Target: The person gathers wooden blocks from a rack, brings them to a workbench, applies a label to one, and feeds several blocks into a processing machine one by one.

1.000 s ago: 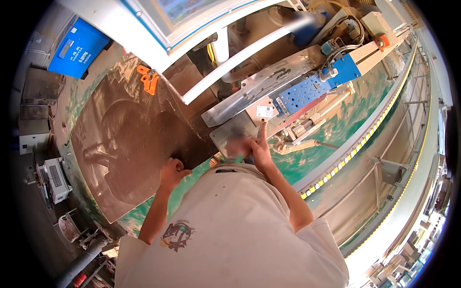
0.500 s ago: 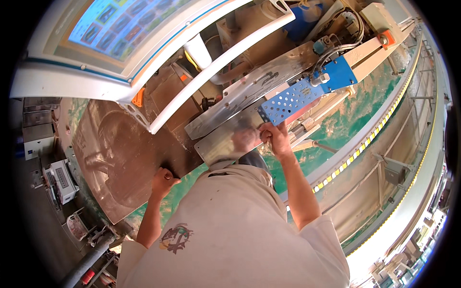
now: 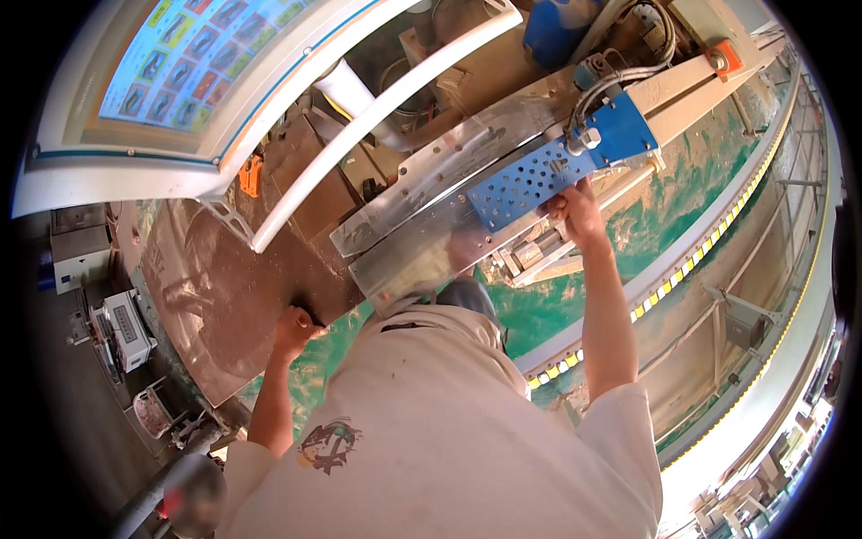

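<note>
My left hand (image 3: 297, 331) is closed, fingers curled in, at the near edge of the brown, dusty tabletop (image 3: 233, 310). Whatever lies inside that fist is hidden. Further right, my right hand (image 3: 579, 214) is closed against the near edge of a blue perforated plate (image 3: 521, 190). Its fingertips tuck in by the plate's edge, and what they grip cannot be made out. Left of the blue plate runs a long shiny metal plate (image 3: 404, 260), with a blurred reflection on it. Behind lies a second metal bar (image 3: 431, 166) with holes along it.
A screen panel (image 3: 193, 67) with a white tubular handle (image 3: 377, 112) overhangs the far left. A blue bracket (image 3: 624, 130) with cables joins a beige beam (image 3: 691, 99). On the right, a curved rail (image 3: 696, 260) carries yellow and white marks. The floor (image 3: 548, 319) is green and dusty.
My right hand has slid right and farther away, from the blue plate's left end to midway along its near edge. My left hand stays by the tabletop edge. The view has shifted slightly.
</note>
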A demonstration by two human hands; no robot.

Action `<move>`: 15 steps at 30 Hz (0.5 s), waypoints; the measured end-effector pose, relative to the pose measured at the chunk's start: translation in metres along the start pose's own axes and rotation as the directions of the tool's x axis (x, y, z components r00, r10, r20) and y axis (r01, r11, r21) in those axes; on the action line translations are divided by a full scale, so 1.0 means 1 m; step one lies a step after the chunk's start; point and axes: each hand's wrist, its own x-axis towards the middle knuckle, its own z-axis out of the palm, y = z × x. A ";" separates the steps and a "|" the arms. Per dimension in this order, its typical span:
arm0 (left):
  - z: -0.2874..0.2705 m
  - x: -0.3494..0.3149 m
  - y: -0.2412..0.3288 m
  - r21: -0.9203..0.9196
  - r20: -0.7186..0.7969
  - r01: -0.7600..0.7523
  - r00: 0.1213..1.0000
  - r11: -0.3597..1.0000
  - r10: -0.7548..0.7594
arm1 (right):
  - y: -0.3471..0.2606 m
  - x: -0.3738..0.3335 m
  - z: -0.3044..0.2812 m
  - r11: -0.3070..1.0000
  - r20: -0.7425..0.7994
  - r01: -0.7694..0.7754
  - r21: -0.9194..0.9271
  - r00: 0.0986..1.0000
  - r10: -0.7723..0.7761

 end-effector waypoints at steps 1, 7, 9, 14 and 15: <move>-0.001 0.000 0.002 0.029 0.008 -0.002 1.000 1.000 0.001 | -0.002 0.008 -0.006 1.000 -0.053 0.017 -0.006 0.998 -0.018; -0.005 -0.007 -0.002 0.006 -0.009 -0.033 0.999 0.999 0.033 | 0.029 -0.052 0.030 0.988 -0.320 0.123 0.094 0.943 -0.087; 0.000 -0.007 -0.011 -0.011 -0.042 -0.035 0.998 0.999 0.035 | 0.066 -0.083 0.036 0.985 -0.319 0.145 0.098 0.942 -0.107; -0.005 -0.014 -0.019 -0.117 -0.101 -0.141 0.986 0.983 0.129 | 0.135 -0.173 0.067 0.994 -0.403 0.030 0.104 0.915 0.015; -0.004 -0.014 -0.020 -0.143 -0.121 -0.187 0.978 0.972 0.171 | 0.143 -0.191 0.073 0.996 -0.429 0.031 0.078 0.903 0.005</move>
